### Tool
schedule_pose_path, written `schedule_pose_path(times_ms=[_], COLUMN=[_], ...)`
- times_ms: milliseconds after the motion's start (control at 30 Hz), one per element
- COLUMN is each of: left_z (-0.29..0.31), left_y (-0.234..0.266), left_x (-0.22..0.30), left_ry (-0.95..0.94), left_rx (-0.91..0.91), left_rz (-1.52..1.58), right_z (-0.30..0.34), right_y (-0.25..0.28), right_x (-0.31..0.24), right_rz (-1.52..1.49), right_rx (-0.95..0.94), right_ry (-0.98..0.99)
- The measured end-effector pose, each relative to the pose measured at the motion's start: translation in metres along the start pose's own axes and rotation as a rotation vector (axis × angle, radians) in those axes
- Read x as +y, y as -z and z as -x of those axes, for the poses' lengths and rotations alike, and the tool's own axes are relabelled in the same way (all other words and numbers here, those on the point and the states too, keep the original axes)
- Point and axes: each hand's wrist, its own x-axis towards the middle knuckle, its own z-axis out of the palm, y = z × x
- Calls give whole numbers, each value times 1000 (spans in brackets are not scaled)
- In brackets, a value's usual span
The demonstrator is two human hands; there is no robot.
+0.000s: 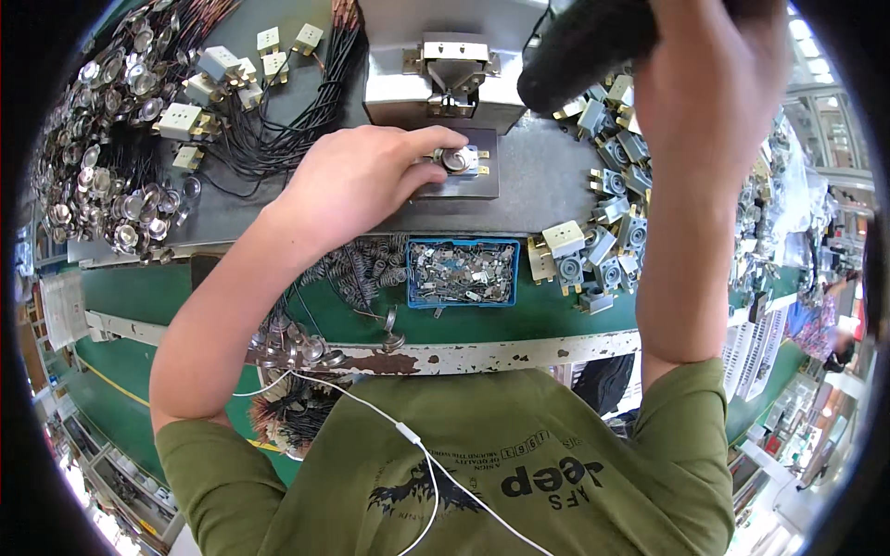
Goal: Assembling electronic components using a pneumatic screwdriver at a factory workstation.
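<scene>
My left hand [357, 176] pinches a small part between thumb and index finger on top of a flat metal block [459, 188]. That part has a round silver metal cap [456, 160] and brass terminals pointing right. Just beyond the block stands a metal press fixture [454, 69] with a dark wedge-shaped tool in its front. At the upper right, my right hand [709, 83] is raised and wrapped round a thick black padded handle [584, 51]. Where that handle joins anything cannot be made out.
Piled silver round caps on black wires [139, 74] cover the left, beside white terminal blocks [181, 120]. A blue tray [408, 273] of small metal pieces lies nearest me, with coiled springs [357, 269] to its left. Grey square housings [612, 208] heap up at right.
</scene>
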Motion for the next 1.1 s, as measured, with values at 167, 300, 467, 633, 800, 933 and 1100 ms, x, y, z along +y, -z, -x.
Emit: schedule_pose_path(times_ms=[167, 300, 467, 633, 800, 933, 1100], left_z=[1, 2, 1, 0, 1, 1, 1], left_y=[-6, -8, -4, -2, -1, -4, -5], left_x=[2, 0, 2, 5, 4, 2, 2], left_ry=[-27, -53, -9, 23, 38, 15, 20], left_rx=[75, 102, 26, -11, -35, -4, -6], left_rz=[-2, -17, -37, -40, -9, -7, -21], right_z=[3, 3, -2, 9, 8, 11, 13], right_y=[-8, -16, -24, -41, -44, -44, -49], right_x=[-13, -24, -33, -4, -34, -27, -31], right_rz=[-35, -62, -88, -960, -102, -98, -115], right_rx=[-28, -53, -89, 7, -13, -15, -23], right_ry=[-94, -156, -212, -322, -390, -404, -445])
